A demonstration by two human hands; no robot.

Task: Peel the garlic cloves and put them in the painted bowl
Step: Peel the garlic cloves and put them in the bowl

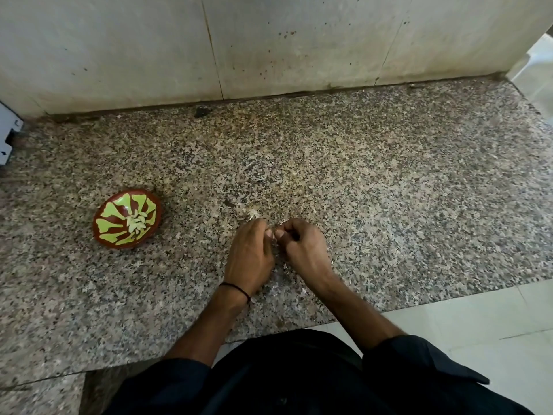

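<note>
Lower centre, the left hand point(250, 253) and right hand point(305, 250) meet, fingers curled, pinching a mostly hidden clove point(273, 240) between their tips; its axis is unclear. The painted bowl point(119, 245), holding peeled cloves point(136, 221), sits at middle left, nearer the left hand.

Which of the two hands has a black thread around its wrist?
The left hand, the one nearer the painted bowl; a thin black thread circles its wrist, while the right hand has a bare wrist.
</note>
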